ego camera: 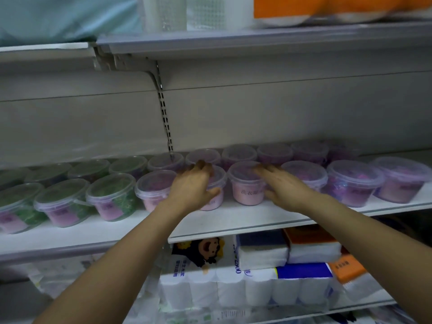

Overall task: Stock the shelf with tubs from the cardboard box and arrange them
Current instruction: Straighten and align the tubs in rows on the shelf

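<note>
Now L hand [195,188] grips pink tub [217,183]; R hand [284,188] flat on next tub [245,188].

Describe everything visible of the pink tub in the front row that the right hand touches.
The pink tub is a round, tapered container of clear plastic with pink contents, a closed clear lid and a pale printed label. It stands upright on the white shelf, front row. The right hand lays straight fingers on its lid. The neighbouring tub, gripped by the left hand, stands close on its left.
</note>
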